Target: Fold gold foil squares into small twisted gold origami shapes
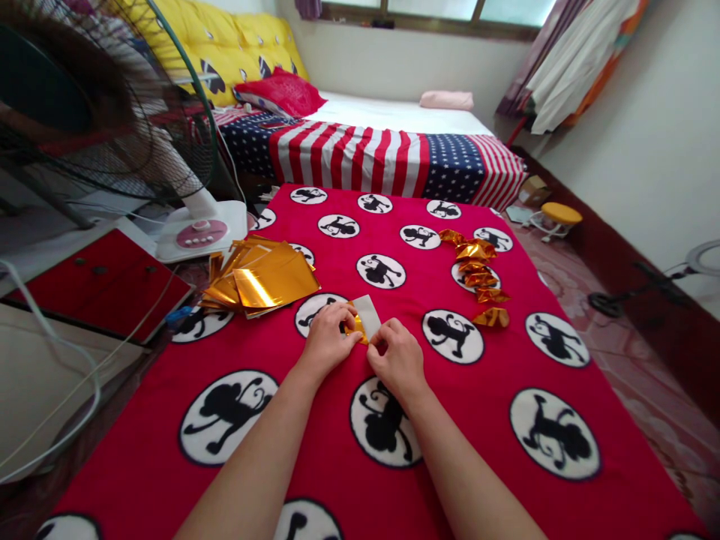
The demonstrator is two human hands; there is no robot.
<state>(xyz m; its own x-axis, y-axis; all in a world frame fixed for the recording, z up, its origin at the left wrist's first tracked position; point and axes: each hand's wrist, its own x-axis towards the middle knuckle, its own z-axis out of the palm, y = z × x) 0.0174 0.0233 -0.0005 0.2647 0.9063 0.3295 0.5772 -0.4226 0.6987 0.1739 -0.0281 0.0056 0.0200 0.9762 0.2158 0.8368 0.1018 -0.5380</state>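
Between my hands, low over the red cloth, lies a sheet of gold foil paper, white side up with its near edge folded to show gold. My left hand pinches the left part of that fold between thumb and fingers. Thumb and fingertips of my right hand close on its near right corner. A loose stack of flat gold sheets lies to the left. On the right, several folded gold pieces form an uneven row. My fingers hide part of the sheet.
The red cloth with monkey prints covers the surface under my hands. A fan and a red-topped cabinet stand at the left. Beyond is a bed with a flag-patterned cover. A yellow stool stands on the floor at right.
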